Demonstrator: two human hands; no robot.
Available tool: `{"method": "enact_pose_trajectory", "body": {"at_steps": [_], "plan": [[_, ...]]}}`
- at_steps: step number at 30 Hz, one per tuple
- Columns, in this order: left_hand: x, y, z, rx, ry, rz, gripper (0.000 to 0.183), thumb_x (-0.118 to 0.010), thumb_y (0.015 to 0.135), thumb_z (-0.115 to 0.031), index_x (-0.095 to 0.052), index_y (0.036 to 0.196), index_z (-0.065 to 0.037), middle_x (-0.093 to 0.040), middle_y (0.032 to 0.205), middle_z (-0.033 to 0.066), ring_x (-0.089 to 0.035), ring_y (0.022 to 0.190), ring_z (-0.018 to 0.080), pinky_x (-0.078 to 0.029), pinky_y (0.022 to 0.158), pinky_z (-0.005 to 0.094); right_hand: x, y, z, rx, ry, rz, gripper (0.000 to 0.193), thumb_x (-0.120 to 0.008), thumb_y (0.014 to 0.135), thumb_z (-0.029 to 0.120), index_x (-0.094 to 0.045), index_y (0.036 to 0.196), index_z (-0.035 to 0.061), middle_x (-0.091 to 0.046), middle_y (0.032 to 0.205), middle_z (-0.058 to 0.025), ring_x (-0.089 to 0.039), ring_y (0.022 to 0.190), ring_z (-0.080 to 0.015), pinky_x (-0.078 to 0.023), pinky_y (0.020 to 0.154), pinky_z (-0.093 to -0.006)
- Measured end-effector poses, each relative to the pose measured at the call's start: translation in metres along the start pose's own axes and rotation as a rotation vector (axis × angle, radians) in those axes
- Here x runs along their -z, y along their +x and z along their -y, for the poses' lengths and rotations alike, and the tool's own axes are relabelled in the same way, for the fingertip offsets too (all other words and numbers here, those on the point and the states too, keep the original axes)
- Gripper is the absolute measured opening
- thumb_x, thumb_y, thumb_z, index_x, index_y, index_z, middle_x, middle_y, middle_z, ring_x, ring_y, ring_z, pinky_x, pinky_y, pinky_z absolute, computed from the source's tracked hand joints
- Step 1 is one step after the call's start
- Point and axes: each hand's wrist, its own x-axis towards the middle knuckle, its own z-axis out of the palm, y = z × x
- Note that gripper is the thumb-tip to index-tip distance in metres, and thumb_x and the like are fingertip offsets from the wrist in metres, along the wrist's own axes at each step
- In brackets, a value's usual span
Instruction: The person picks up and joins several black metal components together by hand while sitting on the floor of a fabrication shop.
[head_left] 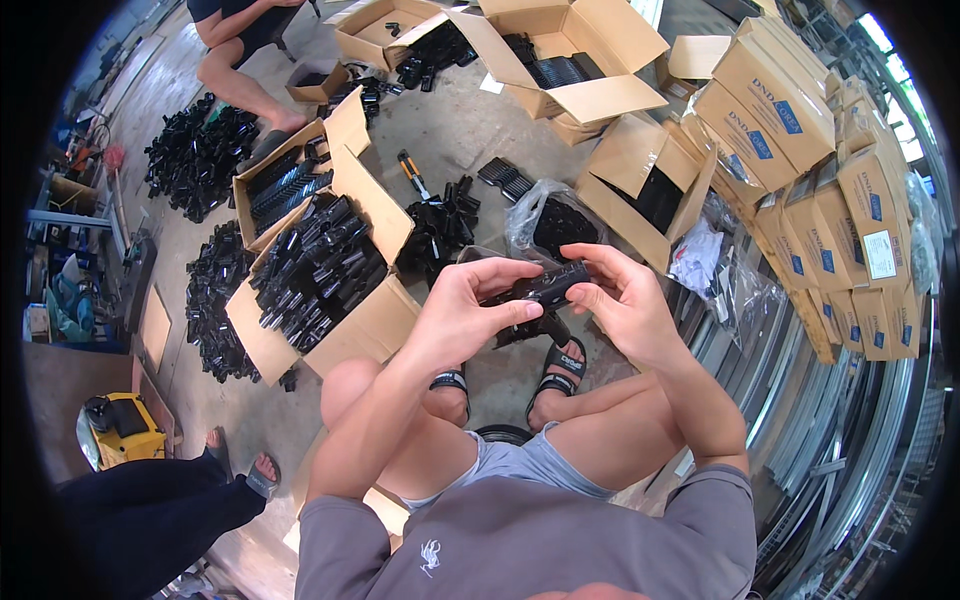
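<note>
Both my hands hold one small black plastic part (548, 285) in front of my knees. My left hand (468, 310) grips its left end, thumb on top. My right hand (620, 300) pinches its right end with fingers curled over it. Below the part are my sandalled feet (553, 372) on the concrete floor. Just beyond my hands lies a clear plastic bag (545, 215) holding more black parts, and a loose heap of black parts (438, 228) sits on the floor left of it.
An open cardboard box (372, 320) full of black parts stands to my left, another box (262, 190) behind it. Stacked cartons (800, 130) and metal rails (860, 420) line the right. Black piles (195, 155) cover the floor far left. One person sits at the top left (235, 60); another's legs (150, 510) are at the lower left.
</note>
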Motion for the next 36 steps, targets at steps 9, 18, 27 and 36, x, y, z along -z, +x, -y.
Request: {"method": "enact_pose_trajectory", "body": {"at_steps": [9, 18, 27, 36], "plan": [[-0.003, 0.000, 0.001, -0.102, 0.046, 0.028, 0.044, -0.078, 0.082, -0.004, -0.063, 0.123, 0.005, -0.070, 0.111, 0.0102, -0.065, 0.102, 0.0136, -0.051, 0.093, 0.0279, 0.003, -0.002, -0.003, 0.062, -0.087, -0.041, 0.027, -0.066, 0.093, 0.005, -0.061, 0.118, -0.0038, -0.069, 0.094, -0.0064, -0.063, 0.079, -0.0081, -0.053, 0.072, -0.0242], [-0.006, -0.004, -0.012, -0.053, 0.365, 0.009, 0.041, -0.078, 0.084, -0.021, -0.067, 0.117, 0.001, -0.073, 0.099, 0.0110, -0.069, 0.089, 0.0168, -0.053, 0.080, 0.0314, 0.000, -0.004, -0.003, 0.065, -0.038, -0.021, 0.030, -0.068, 0.093, 0.009, -0.060, 0.119, -0.0037, -0.069, 0.093, -0.0050, -0.063, 0.080, -0.0076, -0.052, 0.073, -0.0238], [-0.009, -0.003, -0.008, -0.338, 0.641, -0.092, 0.045, -0.082, 0.079, -0.020, -0.067, 0.115, 0.001, -0.072, 0.095, 0.0131, -0.070, 0.080, 0.0173, -0.054, 0.069, 0.0291, 0.001, -0.001, -0.007, 0.099, -0.056, -0.010, 0.031, -0.067, 0.094, 0.007, -0.060, 0.122, -0.0036, -0.068, 0.101, -0.0067, -0.063, 0.087, -0.0093, -0.053, 0.078, -0.0249], [-0.010, -0.005, -0.006, -0.240, 0.678, -0.138, 0.045, -0.083, 0.078, -0.024, -0.070, 0.115, -0.003, -0.072, 0.091, 0.0122, -0.065, 0.077, 0.0165, -0.049, 0.066, 0.0305, 0.001, 0.002, -0.008, 0.074, -0.026, 0.006, 0.032, -0.065, 0.094, 0.006, -0.059, 0.125, -0.0040, -0.068, 0.104, -0.0075, -0.064, 0.091, -0.0103, -0.054, 0.081, -0.0261]]}}
